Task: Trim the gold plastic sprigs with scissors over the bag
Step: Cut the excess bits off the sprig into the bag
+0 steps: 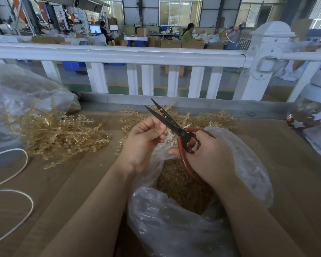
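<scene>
Under both hands the clear plastic bag (248, 175) gapes wide, its mouth full of gold cuttings, set there, I would judge, so whatever is snipped drops straight in. Beyond the left hand (143, 143), off to its outer side, lies the big heap of gold sprigs (52, 134) on the brown table (295, 164), spilling from another bag and close enough to reach; a thinner scatter lies just past the fingertips of both hands. The right hand (209, 156) grips the red-handled scissors (176, 127), fingers curled through the loops, blades slightly parted and pointing up and away from the body. The left hand pinches one pale sprig (170, 139) between thumb and curled fingers, holding it right against the blades near the pivot, above the bag's opening, probably ready for a cut.
</scene>
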